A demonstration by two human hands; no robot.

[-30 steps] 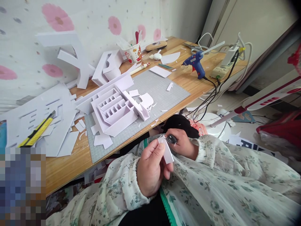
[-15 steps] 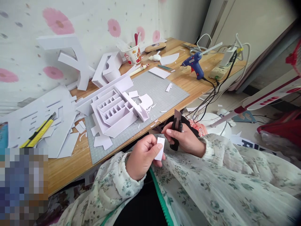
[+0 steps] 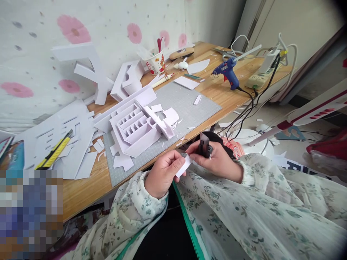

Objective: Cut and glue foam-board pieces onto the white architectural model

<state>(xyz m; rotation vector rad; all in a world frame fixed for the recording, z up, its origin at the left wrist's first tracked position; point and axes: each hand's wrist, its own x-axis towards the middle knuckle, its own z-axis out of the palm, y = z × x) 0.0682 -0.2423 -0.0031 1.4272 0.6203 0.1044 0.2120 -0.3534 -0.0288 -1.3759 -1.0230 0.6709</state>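
Head view: a white piece is pinched by the left hand, probably for steadiness; a black cutter is gripped by the right hand, blade upward, perhaps for safety.

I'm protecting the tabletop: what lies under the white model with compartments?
A grey cutting mat runs under the white model, with white cut pieces at the model's near-left edge. Whatever else lies directly beneath is covered.
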